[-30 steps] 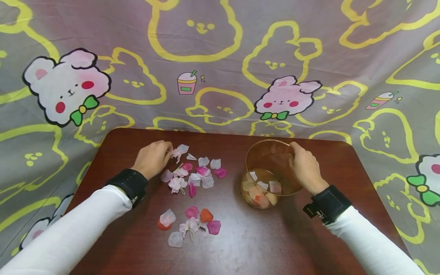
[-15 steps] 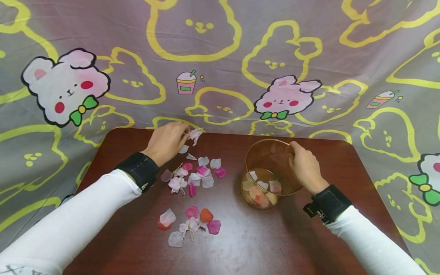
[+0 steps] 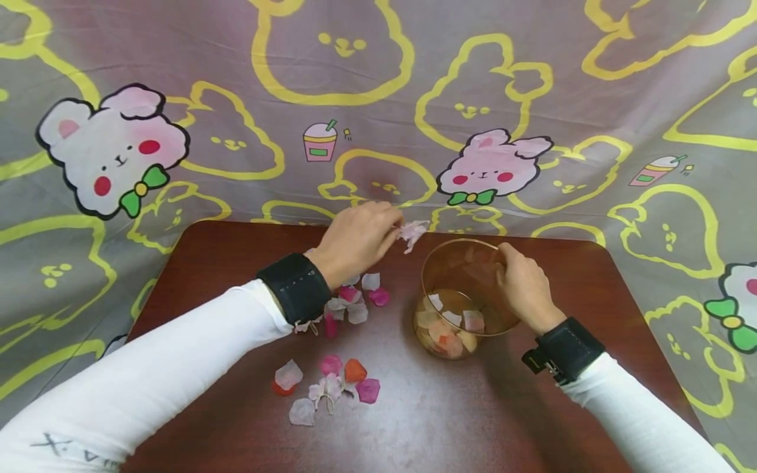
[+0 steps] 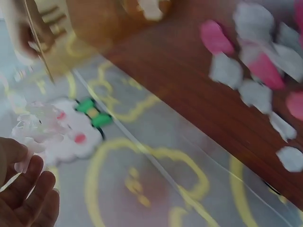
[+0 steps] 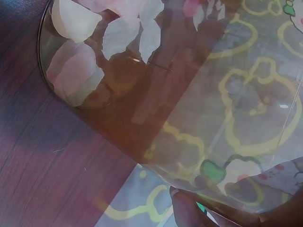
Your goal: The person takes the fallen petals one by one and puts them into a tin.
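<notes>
Petals point(image 3: 412, 232), a small pale pink cluster, hang pinched in the left hand's point(image 3: 355, 240) fingers just short of the glass bowl's point(image 3: 449, 266) rim, which the right hand point(image 3: 523, 286) grips; next, I'd judge, comes releasing them over the opening.

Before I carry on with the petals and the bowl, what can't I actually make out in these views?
- Head view: the left hand and forearm cover part of the petal pile.
- Head view: how many petals lie in the glass bowl is unclear; they overlap.
- Left wrist view: motion blur smears the pale petal cluster.
- Right wrist view: the right hand is cut off by the bottom edge.
</notes>
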Demonstrator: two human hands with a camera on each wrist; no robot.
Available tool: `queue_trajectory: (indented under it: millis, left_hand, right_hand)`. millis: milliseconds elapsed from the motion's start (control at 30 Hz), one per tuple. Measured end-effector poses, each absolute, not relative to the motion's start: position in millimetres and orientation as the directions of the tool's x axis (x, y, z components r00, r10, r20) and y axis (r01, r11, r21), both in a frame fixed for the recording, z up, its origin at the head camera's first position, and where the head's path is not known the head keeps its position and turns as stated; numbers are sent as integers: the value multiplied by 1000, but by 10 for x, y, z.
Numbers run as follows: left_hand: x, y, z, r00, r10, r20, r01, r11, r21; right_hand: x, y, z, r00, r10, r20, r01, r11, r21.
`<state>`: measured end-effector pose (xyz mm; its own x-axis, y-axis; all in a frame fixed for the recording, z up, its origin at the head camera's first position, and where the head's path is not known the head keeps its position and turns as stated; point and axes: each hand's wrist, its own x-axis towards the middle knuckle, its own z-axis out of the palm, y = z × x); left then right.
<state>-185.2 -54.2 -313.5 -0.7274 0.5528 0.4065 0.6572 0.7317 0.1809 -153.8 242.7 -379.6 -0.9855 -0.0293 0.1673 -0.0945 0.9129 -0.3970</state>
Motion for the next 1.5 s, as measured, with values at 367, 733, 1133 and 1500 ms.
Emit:
queue_trajectory:
  millis: [367, 733, 1133, 1500]
  left_hand:
    - [-1502, -31, -3179, -614, 714, 336, 773, 630, 73]
    - [-1303, 200, -3302, -491, 839, 235, 865, 502, 12]
    - [-1276, 278, -3339, -512, 853, 106, 859, 509, 51]
    - [-1337, 198, -3300, -566, 812, 143, 825, 555, 109]
  right_hand:
    - [-1511, 2419, -3789, -988, -35, 151, -95, 906, -411]
    - [-1514, 2434, -3779, -986, -35, 160, -97, 914, -394]
    - [-1518, 2421, -3785, -988, -38, 152, -97, 911, -401]
    - [-1514, 2431, -3796, -984, -41, 173, -108, 912, -396]
